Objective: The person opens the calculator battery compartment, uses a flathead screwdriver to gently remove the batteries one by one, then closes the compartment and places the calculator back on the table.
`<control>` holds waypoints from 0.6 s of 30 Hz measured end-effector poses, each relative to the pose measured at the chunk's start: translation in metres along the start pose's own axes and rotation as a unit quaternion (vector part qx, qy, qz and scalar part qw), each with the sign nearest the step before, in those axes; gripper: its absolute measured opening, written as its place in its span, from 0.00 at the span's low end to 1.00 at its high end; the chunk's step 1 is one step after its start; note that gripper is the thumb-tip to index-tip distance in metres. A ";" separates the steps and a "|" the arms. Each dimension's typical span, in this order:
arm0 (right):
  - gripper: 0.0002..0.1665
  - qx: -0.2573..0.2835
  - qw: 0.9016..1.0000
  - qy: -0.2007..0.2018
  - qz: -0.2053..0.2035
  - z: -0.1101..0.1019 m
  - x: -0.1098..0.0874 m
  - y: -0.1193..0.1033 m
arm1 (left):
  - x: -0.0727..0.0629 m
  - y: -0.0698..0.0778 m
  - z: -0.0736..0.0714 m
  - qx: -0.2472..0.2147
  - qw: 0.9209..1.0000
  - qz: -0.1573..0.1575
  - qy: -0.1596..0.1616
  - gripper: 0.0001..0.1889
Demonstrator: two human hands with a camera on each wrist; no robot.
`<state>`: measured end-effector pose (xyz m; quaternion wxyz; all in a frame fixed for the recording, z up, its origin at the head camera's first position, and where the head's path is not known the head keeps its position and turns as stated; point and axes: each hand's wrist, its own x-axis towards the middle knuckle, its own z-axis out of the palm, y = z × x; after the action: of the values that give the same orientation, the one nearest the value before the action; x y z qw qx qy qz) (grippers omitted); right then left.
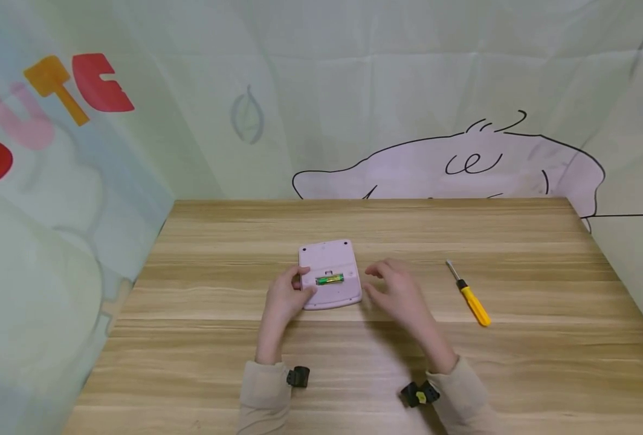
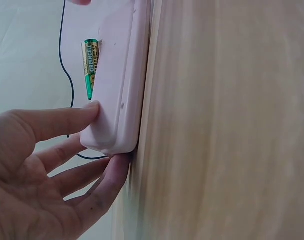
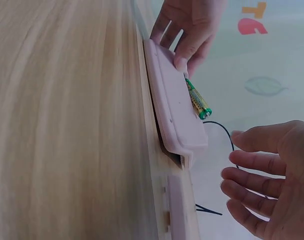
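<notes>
A pink device, a calculator by its shape, lies back side up on the table; the calculator [image 1: 329,296] has its battery bay uncovered. In the bay sits a green-and-gold battery [image 1: 329,279]; I cannot tell whether a second lies beside it. My left hand [image 1: 287,295] grips the calculator's left edge, thumb on top and fingers at the side and below. To the right, my right hand [image 1: 400,293] hovers apart from it, fingers loosely bent and holding nothing. A separate pink piece [image 3: 177,205] shows near it in the right wrist view.
A screwdriver [image 1: 471,299] with a yellow handle lies to the right of my right hand. The wood-grain table [image 1: 202,344] ends at the back against a printed curtain [image 1: 321,90]. Black wrist devices hang at both sleeves.
</notes>
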<state>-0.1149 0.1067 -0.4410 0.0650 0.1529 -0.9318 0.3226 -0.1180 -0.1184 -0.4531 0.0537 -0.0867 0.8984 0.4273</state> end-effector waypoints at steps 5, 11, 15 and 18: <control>0.16 0.006 1.000 -0.008 -0.008 0.005 0.001 -0.003 | 0.001 0.000 0.000 0.000 1.000 -0.001 0.000 0.22; 0.16 0.005 1.000 -0.017 -0.023 0.011 0.004 -0.008 | 0.001 0.000 -0.001 0.000 1.000 0.002 0.000 0.22; 0.16 0.004 0.999 -0.027 -0.028 0.015 0.006 -0.012 | 0.000 0.000 -0.001 0.000 1.000 0.003 0.000 0.22; 0.16 0.004 0.999 -0.029 -0.041 0.019 0.008 -0.013 | 0.000 0.001 -0.002 0.001 1.000 0.004 0.000 0.22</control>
<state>-0.1182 0.0836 -0.4463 0.0505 0.2002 -0.9250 0.3190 -0.1178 -0.1192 -0.4512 0.0519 -0.0830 0.8991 0.4266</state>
